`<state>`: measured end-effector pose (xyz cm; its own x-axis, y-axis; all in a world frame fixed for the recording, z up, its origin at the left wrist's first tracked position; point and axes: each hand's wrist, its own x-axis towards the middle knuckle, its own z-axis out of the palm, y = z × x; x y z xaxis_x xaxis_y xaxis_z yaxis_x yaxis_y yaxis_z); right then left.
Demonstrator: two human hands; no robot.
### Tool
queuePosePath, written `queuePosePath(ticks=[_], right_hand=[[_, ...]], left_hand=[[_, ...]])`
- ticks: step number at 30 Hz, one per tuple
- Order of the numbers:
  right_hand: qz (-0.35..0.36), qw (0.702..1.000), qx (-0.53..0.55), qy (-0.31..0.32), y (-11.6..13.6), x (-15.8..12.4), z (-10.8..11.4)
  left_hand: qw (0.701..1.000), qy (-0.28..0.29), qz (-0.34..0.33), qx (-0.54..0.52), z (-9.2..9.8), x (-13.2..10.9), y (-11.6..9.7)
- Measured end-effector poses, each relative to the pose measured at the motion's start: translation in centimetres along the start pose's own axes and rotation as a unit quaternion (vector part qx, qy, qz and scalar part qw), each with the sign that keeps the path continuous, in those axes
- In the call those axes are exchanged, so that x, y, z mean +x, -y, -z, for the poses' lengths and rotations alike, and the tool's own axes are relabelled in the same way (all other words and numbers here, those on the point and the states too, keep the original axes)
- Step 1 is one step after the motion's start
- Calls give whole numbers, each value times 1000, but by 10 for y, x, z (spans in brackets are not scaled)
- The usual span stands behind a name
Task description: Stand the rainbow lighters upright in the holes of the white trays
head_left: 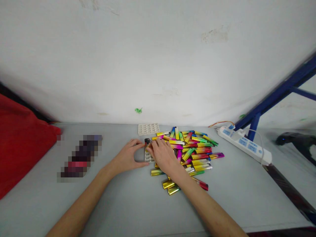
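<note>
My left hand (127,156) is open at the left side of a pale holed tray (149,157), its thumb and fingers wide apart. The thumb tip reaches the tray's near edge, and the fingertips are close to a black-topped lighter (147,141). Over that tray, my right hand (163,154) has its fingers bent and closed on what appears to be this lighter, partly hidden behind them. Right beside and beneath my right wrist lies a loose pile of shiny lighters (201,156) in gold, red, green, blue and purple, pointing in many directions.
A second holed tray (148,129) lies at the back by the wall. On the right are a white power strip (244,144) with cables, a blue metal frame (274,95) and a dark object (296,140). Red cloth (24,141) and a blurred-out item (80,156) are at left.
</note>
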<state>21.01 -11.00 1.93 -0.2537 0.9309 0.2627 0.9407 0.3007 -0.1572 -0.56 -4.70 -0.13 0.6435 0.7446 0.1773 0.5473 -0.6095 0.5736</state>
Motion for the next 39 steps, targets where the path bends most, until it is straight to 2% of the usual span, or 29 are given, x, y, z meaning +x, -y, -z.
queuePosePath(ticks=[4,8,11,14,18,23,25,28,30,32,34,36,39], right_hand=[[21,998,49,-15,-13,-6,8],[4,995,98,-27,-62,-16,27],[-45,996,81,-13,-103,-26,40],[-75,996,55,8,-127,-35,45],[-88,994,60,36,-134,-38,44],[-101,988,113,35,-135,-39,38],[-98,985,143,15,-137,-40,36],[-106,970,214,-52,-139,-39,34],[-134,941,291,-106,-137,-37,33],[-170,894,386,-149,-131,-34,34],[-204,830,484,-187,-119,-31,36],[-228,753,580,-209,-105,-29,40],[-234,649,699,-190,-82,-26,44]], left_hand=[[1000,-7,-4,3,1,0,-1],[1000,-11,1,-4,2,1,-2],[1000,-8,6,-7,2,1,-1],[1000,-10,7,-3,2,2,0],[1000,-6,13,5,3,3,0],[1000,6,17,12,5,2,-3],[1000,8,20,14,5,1,-5],[1000,5,21,13,5,1,-7],[1000,4,15,13,5,0,-7],[1000,4,10,13,5,-1,-8],[1000,3,7,13,4,-1,-8],[1000,-1,4,11,4,-1,-7],[1000,-8,-4,5,3,-1,-5]])
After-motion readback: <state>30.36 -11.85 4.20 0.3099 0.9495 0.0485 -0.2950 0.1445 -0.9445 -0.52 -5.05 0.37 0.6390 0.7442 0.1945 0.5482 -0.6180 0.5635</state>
